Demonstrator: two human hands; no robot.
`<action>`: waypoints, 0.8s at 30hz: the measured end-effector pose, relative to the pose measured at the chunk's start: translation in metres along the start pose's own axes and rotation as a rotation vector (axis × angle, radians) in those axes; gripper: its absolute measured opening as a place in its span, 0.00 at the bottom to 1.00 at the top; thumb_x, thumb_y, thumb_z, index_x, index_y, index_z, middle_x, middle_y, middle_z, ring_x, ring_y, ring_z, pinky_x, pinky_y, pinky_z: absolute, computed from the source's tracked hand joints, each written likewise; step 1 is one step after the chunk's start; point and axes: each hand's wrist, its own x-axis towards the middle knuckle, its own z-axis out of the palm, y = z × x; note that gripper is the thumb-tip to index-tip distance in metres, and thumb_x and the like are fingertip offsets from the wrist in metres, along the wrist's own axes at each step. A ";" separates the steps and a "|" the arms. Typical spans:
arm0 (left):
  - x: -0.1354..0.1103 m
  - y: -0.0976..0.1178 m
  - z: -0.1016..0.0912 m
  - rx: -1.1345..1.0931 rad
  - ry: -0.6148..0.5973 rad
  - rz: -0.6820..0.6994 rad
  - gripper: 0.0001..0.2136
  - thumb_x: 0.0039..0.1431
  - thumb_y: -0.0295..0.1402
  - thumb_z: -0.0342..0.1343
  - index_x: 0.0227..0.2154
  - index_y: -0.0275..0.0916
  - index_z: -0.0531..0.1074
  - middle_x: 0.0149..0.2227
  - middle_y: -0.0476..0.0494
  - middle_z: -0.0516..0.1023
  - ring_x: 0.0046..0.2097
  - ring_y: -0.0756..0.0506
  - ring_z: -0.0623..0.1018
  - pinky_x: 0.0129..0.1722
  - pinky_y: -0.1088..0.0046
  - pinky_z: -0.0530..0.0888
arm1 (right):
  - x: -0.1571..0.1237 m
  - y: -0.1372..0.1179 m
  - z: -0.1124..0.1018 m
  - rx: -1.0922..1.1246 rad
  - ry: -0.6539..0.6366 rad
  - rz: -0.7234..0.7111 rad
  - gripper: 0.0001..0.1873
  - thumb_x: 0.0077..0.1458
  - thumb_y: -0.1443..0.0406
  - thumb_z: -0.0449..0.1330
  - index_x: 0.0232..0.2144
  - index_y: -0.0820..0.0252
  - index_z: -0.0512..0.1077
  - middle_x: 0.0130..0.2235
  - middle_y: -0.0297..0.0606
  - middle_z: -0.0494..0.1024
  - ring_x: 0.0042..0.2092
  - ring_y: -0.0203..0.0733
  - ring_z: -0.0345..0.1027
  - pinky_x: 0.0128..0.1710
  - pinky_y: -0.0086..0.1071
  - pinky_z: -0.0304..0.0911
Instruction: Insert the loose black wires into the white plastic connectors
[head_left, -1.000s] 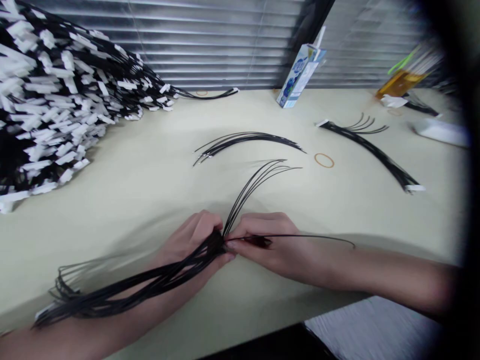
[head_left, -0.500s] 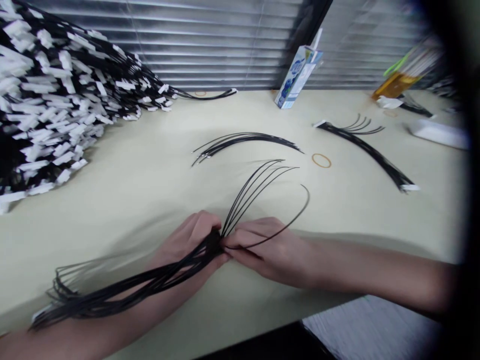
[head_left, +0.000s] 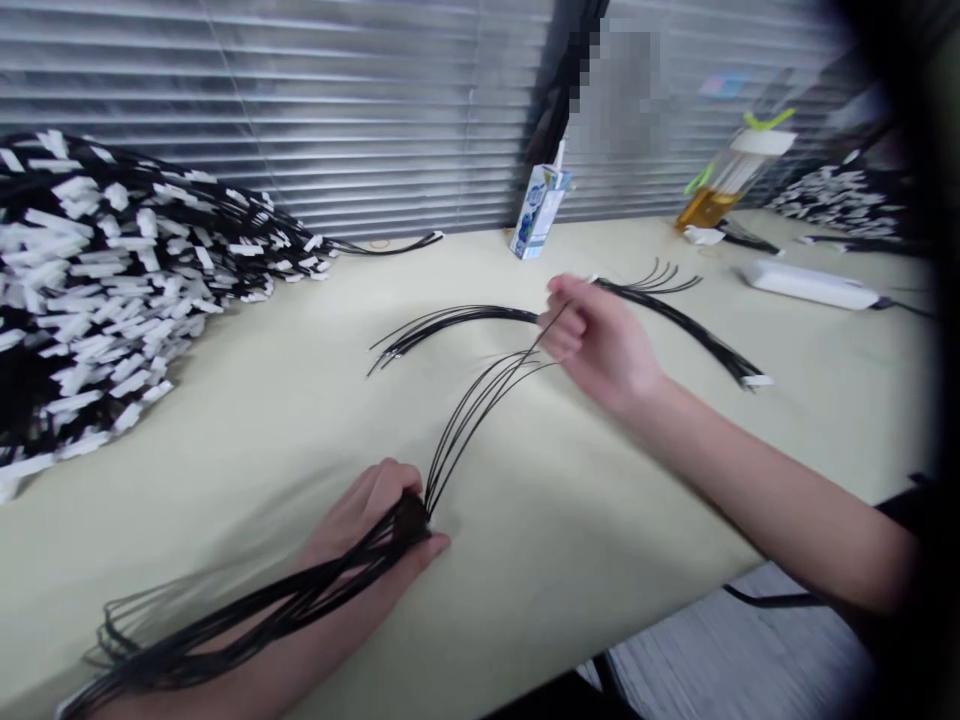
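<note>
My left hand (head_left: pixel 375 510) is closed around a wire harness (head_left: pixel 300 585), whose thick black wires trail back over my left forearm. A dark block, perhaps a connector, shows between thumb and fingers at the harness's front end. Several thin loose wires (head_left: pixel 465 430) fan up and to the right from there. My right hand (head_left: pixel 596 335), slightly blurred, is closed in a pinch above the table, with one of these thin wires running up to its fingers. Just behind my right hand lies a bunch of loose black wires (head_left: pixel 450 318), its right end hidden by the hand.
A large heap of black cables with white connectors (head_left: pixel 112 290) fills the left side. Against the blinds stand a blue-and-white drink carton (head_left: pixel 538 212) and a bottle of amber liquid (head_left: pixel 720 185). Another harness (head_left: pixel 690 335) and a white power strip (head_left: pixel 810 285) lie right.
My right hand has moved away from my left hand, up and to the right, drawing one thin wire out straighter. My left hand still grips the harness. The camera view has shifted somewhat.
</note>
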 end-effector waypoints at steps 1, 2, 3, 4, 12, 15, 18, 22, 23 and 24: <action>0.000 0.001 0.000 -0.001 0.000 -0.009 0.08 0.51 0.33 0.54 0.32 0.48 0.61 0.30 0.57 0.69 0.32 0.46 0.70 0.31 0.71 0.65 | 0.014 0.009 -0.015 -0.270 0.045 -0.009 0.24 0.63 0.52 0.35 0.42 0.55 0.65 0.22 0.29 0.57 0.22 0.33 0.51 0.22 0.28 0.54; 0.000 0.002 0.000 -0.001 0.002 -0.019 0.08 0.51 0.32 0.54 0.32 0.48 0.61 0.30 0.57 0.69 0.32 0.46 0.69 0.31 0.71 0.64 | 0.027 0.019 -0.029 -0.366 0.056 -0.003 0.27 0.63 0.52 0.32 0.43 0.57 0.66 0.24 0.32 0.62 0.23 0.34 0.55 0.24 0.29 0.55; 0.000 0.003 0.000 -0.003 0.004 -0.029 0.08 0.51 0.32 0.55 0.32 0.48 0.60 0.30 0.57 0.68 0.32 0.46 0.69 0.31 0.71 0.63 | 0.037 0.028 -0.041 -0.427 0.055 0.007 0.27 0.62 0.52 0.33 0.42 0.59 0.67 0.26 0.35 0.66 0.25 0.35 0.58 0.26 0.30 0.57; 0.000 0.003 -0.001 -0.006 0.001 -0.036 0.08 0.51 0.32 0.55 0.32 0.48 0.60 0.30 0.57 0.68 0.32 0.46 0.69 0.31 0.71 0.63 | 0.045 0.035 -0.051 -0.511 0.040 0.014 0.25 0.61 0.52 0.38 0.39 0.60 0.69 0.28 0.38 0.69 0.28 0.37 0.62 0.29 0.31 0.58; 0.001 0.003 -0.001 -0.043 -0.020 -0.059 0.08 0.50 0.33 0.55 0.31 0.47 0.61 0.30 0.57 0.69 0.32 0.46 0.70 0.31 0.70 0.63 | 0.047 0.052 -0.067 -1.050 -0.187 0.054 0.08 0.47 0.61 0.59 0.27 0.59 0.76 0.32 0.43 0.76 0.35 0.47 0.67 0.35 0.36 0.56; 0.000 0.006 0.000 -0.051 0.017 -0.076 0.07 0.50 0.34 0.54 0.31 0.47 0.61 0.29 0.57 0.68 0.31 0.45 0.70 0.31 0.69 0.63 | 0.046 0.056 -0.065 -1.166 -0.234 0.057 0.07 0.48 0.63 0.60 0.27 0.60 0.76 0.31 0.43 0.76 0.35 0.47 0.68 0.34 0.35 0.56; 0.000 0.006 0.002 -0.063 0.022 -0.063 0.07 0.50 0.34 0.54 0.30 0.47 0.61 0.29 0.56 0.69 0.31 0.45 0.69 0.31 0.69 0.63 | 0.046 0.060 -0.062 -1.231 -0.279 0.027 0.09 0.53 0.61 0.58 0.30 0.62 0.73 0.32 0.42 0.74 0.36 0.43 0.67 0.36 0.35 0.59; 0.001 0.004 0.001 -0.080 -0.002 -0.052 0.08 0.49 0.32 0.55 0.31 0.47 0.62 0.31 0.56 0.69 0.34 0.46 0.70 0.34 0.69 0.65 | 0.047 0.062 -0.061 -1.242 -0.338 -0.019 0.10 0.56 0.62 0.56 0.31 0.64 0.70 0.32 0.40 0.73 0.35 0.39 0.65 0.36 0.34 0.59; 0.001 0.005 -0.001 -0.083 -0.012 -0.055 0.08 0.49 0.31 0.55 0.31 0.47 0.61 0.31 0.56 0.69 0.34 0.46 0.70 0.34 0.70 0.65 | 0.047 0.063 -0.061 -1.231 -0.350 -0.028 0.08 0.55 0.64 0.56 0.30 0.64 0.70 0.31 0.42 0.73 0.34 0.40 0.65 0.35 0.33 0.57; 0.001 0.006 -0.004 -0.087 -0.026 -0.055 0.07 0.49 0.31 0.54 0.30 0.47 0.61 0.31 0.56 0.69 0.33 0.46 0.70 0.33 0.70 0.66 | 0.047 0.063 -0.062 -1.217 -0.359 -0.036 0.06 0.53 0.66 0.56 0.29 0.65 0.71 0.30 0.44 0.73 0.34 0.42 0.65 0.34 0.34 0.56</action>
